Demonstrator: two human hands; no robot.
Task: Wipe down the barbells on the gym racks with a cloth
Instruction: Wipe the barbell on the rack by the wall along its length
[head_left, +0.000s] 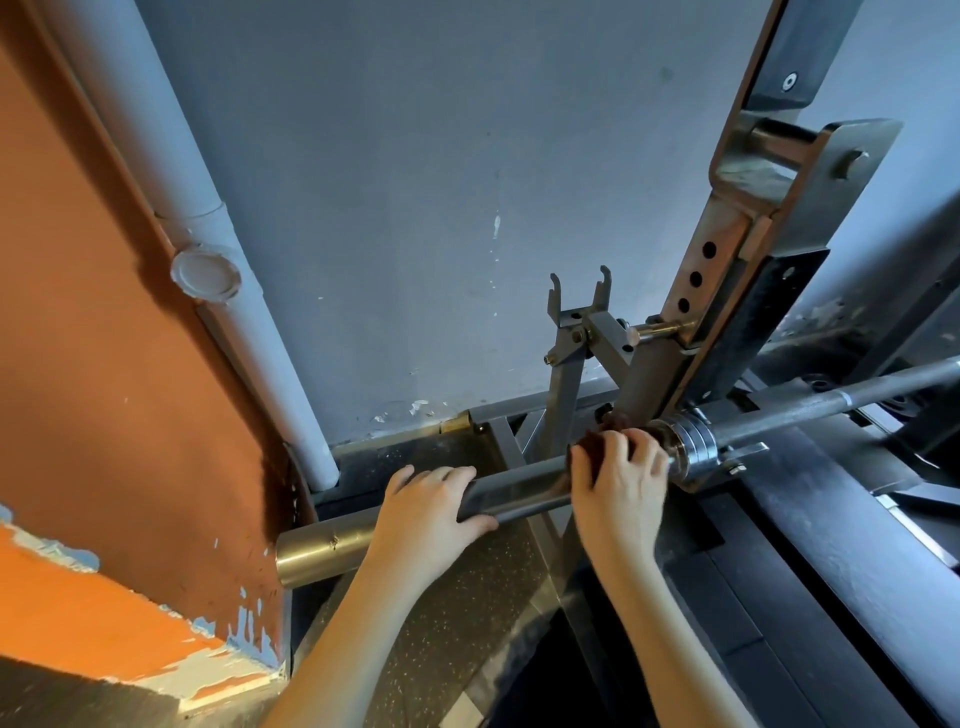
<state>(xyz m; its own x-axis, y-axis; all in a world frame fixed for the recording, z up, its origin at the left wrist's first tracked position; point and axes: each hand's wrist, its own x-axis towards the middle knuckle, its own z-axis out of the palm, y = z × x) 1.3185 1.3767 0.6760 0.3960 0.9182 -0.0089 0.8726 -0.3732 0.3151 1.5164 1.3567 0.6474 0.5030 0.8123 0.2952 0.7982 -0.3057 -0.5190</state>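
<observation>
A barbell lies across the rack low in the view, its thick grey sleeve (519, 488) running from a brass-coloured end at the left to the ringed collar (691, 447) at the right. The thin shaft (831, 400) continues to the right edge. My left hand (431, 512) grips the sleeve near its outer end, fingers curled over the top. My right hand (621, 483) holds a dark reddish-brown cloth (589, 447) wrapped on the sleeve right beside the collar. Most of the cloth is hidden under the fingers.
The rack upright (722, 270) with its adjustment holes rises just behind my right hand. A forked hook bracket (579, 312) stands left of it. A white pipe (208, 228) runs down the grey wall to the floor. An orange wall closes the left side.
</observation>
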